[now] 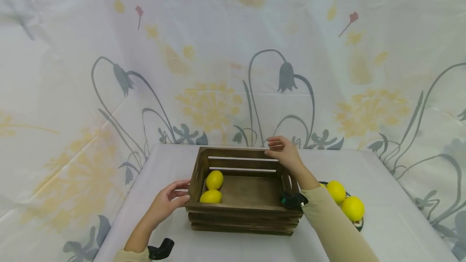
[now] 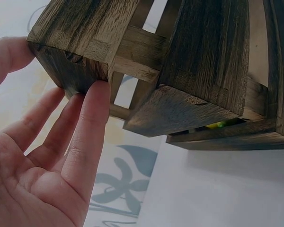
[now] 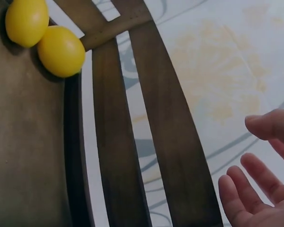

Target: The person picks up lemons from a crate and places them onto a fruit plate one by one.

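Observation:
A brown slatted wooden crate [image 1: 242, 217] stands on the white table, with two yellow lemons [image 1: 214, 180] [image 3: 61, 51] on its floor at the left end. My left hand [image 1: 167, 199] is at the crate's left side. In the left wrist view its fairly straight fingers [image 2: 87, 127] and thumb touch the outside of a slat's end at the corner. My right hand [image 1: 285, 155] is over the back right corner, fingers loosely bent. In the right wrist view it is apart from the slats and nothing lies between thumb and fingers.
Right of the crate, partly behind my right sleeve [image 1: 327, 217], a dark-rimmed patterned plate [image 1: 358, 225] bears more lemons [image 1: 353, 208]. A flower-printed cloth [image 1: 233, 51] hangs behind and beside the white table [image 1: 389, 213].

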A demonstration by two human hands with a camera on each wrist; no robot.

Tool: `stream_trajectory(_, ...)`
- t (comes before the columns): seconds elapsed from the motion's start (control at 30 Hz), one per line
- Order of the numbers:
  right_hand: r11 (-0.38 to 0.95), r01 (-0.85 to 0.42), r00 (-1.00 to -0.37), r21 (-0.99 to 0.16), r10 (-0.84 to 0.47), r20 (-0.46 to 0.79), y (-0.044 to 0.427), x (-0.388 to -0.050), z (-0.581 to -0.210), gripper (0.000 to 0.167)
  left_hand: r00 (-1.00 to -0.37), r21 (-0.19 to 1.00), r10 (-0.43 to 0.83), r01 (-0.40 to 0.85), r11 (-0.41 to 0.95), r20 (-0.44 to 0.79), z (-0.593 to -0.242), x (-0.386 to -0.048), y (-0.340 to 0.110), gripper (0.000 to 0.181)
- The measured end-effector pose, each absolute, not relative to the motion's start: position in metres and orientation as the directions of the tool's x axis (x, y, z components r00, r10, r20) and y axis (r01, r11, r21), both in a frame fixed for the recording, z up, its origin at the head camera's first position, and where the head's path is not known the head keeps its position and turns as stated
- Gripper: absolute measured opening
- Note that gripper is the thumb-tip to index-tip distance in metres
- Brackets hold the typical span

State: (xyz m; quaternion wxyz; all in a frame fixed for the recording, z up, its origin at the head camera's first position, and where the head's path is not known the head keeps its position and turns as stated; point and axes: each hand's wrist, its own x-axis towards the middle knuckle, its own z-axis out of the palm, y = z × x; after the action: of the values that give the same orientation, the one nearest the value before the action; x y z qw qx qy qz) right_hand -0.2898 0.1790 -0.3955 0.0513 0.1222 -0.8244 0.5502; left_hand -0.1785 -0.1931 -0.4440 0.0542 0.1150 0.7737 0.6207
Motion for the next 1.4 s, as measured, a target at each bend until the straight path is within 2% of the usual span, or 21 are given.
stream_trajectory(0.43, 0.401, -0.324, -0.916, -0.857, -0.361, 0.177, 0.164, -0.3, -0.402, 0.04, -0.97, 0.971, 0.238, 0.098, 0.217, 0.045, -0.445, -0.179, -0.193, 0.047)
stream_trajectory(0.9, 0.379, -0.386, -0.783, -0.841, -0.616, 0.082, 0.152, -0.308, -0.411, 0.04, -0.971, 0.975, 0.236, 0.094, 0.203, 0.044, -0.444, -0.179, -0.193, 0.048)
stream_trajectory(1.4, 0.422, -0.426, -0.717, -0.8, -0.696, 0.015, 0.132, -0.314, -0.413, 0.039, -0.969, 0.972, 0.241, 0.108, 0.208, 0.057, -0.445, -0.18, -0.193, 0.048)
